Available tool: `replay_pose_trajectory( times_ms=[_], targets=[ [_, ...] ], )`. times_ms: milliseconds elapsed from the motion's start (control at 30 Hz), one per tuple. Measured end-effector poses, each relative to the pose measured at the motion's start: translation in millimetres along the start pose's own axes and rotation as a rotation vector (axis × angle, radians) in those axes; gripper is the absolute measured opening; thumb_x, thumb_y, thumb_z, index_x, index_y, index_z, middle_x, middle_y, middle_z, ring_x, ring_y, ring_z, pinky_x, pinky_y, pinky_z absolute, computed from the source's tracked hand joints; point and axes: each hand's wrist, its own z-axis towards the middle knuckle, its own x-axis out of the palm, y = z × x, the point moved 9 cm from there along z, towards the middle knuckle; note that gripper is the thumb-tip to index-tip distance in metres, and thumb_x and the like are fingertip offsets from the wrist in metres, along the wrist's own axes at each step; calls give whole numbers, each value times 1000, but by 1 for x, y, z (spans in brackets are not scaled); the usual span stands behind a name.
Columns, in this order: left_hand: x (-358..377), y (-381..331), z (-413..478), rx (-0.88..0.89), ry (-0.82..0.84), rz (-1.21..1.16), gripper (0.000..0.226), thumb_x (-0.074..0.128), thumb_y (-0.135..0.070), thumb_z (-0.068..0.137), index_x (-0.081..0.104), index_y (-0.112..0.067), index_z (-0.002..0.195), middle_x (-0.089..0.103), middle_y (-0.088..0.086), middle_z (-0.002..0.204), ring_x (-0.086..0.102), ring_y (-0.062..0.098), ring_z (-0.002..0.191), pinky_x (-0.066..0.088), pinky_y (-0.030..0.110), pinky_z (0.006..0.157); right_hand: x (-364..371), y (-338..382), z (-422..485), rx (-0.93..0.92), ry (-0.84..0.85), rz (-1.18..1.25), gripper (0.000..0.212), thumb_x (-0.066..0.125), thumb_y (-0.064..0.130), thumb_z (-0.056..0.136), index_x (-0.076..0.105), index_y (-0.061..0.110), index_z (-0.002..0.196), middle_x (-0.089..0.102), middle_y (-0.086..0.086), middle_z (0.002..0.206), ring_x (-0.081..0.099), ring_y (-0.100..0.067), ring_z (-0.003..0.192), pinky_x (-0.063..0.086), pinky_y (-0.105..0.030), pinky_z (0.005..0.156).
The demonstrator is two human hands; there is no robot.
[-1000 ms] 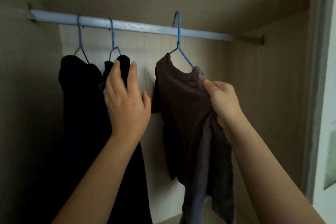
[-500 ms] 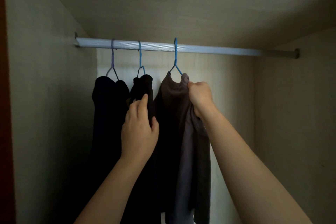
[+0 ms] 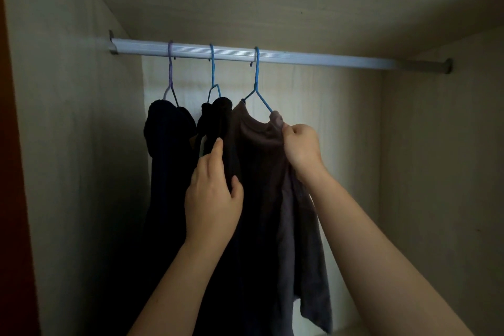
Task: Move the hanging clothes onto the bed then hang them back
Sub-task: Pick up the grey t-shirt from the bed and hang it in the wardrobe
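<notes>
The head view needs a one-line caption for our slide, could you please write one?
Right hand pinching a brown shirt on its blue hanger; left hand on the neighbouring black garment.

Three hangers sat close together on the left part of the rail (image 3: 272, 57), so the clothes were packed tight there. The black top (image 3: 218, 123) touched the brown shirt (image 3: 259, 172), with no gap between them. To the right, the rail was bare (a long stretch), with open room down to the side wall (image 3: 436, 172). The left wall (image 3: 81, 144) stood near the dark top (image 3: 166, 144).
</notes>
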Motion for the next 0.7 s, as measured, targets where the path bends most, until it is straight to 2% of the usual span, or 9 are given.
replay_pose_trajectory(
  times_ms=[100, 200, 267, 333, 467, 600, 700],
  targets=[
    [3, 9, -10, -67, 19, -35, 68, 52, -16, 88, 16, -21, 145, 37, 3, 143, 41, 21, 128, 40, 32, 98, -14, 2, -15, -111, -85, -55, 10, 43, 19, 93, 47, 12, 88, 50, 3, 73, 45, -19, 68, 26, -27, 57],
    [9, 20, -25, -137, 30, -61, 68, 53, -15, 88, 16, -19, 145, 37, 5, 143, 41, 23, 128, 39, 32, 98, -23, -7, -43, -205, -100, -162, 16, 47, 15, 92, 47, 7, 106, 56, -9, 100, 49, -23, 81, 21, -21, 57],
    [14, 24, -35, -145, 43, -70, 68, 54, -15, 87, 18, -17, 145, 39, 7, 142, 42, 24, 127, 40, 34, 98, -27, -22, -65, -208, -83, -195, 18, 49, 14, 91, 46, 6, 107, 55, -9, 101, 53, -25, 88, 22, -21, 58],
    [18, 29, -48, -149, 65, -93, 69, 56, -15, 87, 19, -16, 145, 40, 8, 141, 41, 24, 127, 39, 34, 98, -33, -41, -90, -169, -55, -223, 21, 52, 16, 90, 45, 8, 107, 52, -3, 95, 52, -21, 86, 24, -21, 60],
    [28, 41, -80, -178, 121, -138, 70, 60, -17, 84, 23, -13, 143, 42, 10, 140, 42, 27, 127, 40, 36, 97, -40, -89, -140, -39, 38, -291, 27, 56, 18, 88, 44, 13, 110, 52, 4, 99, 49, -12, 86, 31, -18, 66],
    [50, 63, -119, -249, 246, -196, 65, 61, -16, 82, 30, -13, 139, 46, 10, 135, 47, 27, 123, 44, 36, 94, -39, -137, -184, 112, 128, -423, 24, 60, 19, 85, 49, 8, 105, 55, -2, 95, 57, -23, 90, 32, -22, 65],
    [61, 78, -147, -290, 343, -301, 56, 58, -9, 83, 37, -10, 135, 51, 11, 130, 52, 25, 118, 42, 26, 90, -39, -164, -214, 174, 201, -443, 9, 57, 10, 87, 60, 5, 93, 59, -1, 82, 63, -27, 86, 31, -21, 60]
  ],
)
